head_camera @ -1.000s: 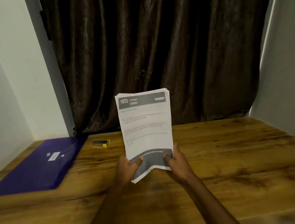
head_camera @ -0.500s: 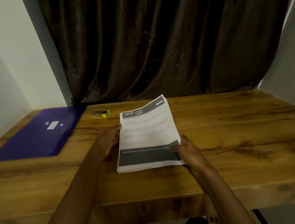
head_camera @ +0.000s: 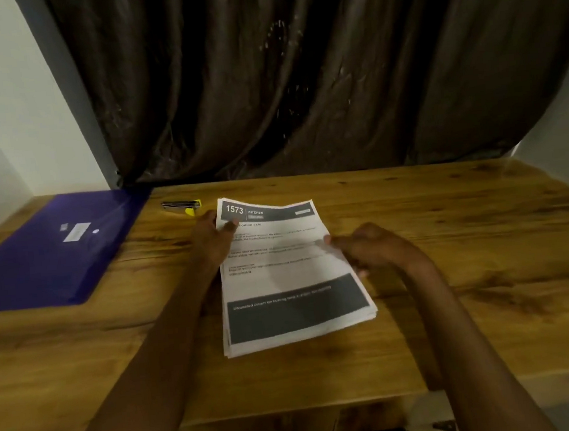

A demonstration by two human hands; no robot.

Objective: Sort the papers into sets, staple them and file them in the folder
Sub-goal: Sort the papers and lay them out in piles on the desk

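A stack of white printed papers (head_camera: 288, 273) with a dark header reading 1573 lies flat on the wooden table (head_camera: 456, 303), in the middle. My left hand (head_camera: 214, 238) holds its upper left corner, thumb on the top sheet. At the right edge, my right hand (head_camera: 368, 247) pinches the stack with curled fingers. A purple folder (head_camera: 49, 253) lies shut at the far left of the table. A small silver and yellow stapler (head_camera: 182, 205) sits between the folder and the papers, just beyond my left hand.
A dark brown curtain (head_camera: 298, 76) hangs behind the table's far edge. White walls close in on the left and right. The table's front edge runs just below the papers.
The papers went from upright in both hands to lying flat on the table. My left hand moved up to the top left corner, my right hand up the right edge.
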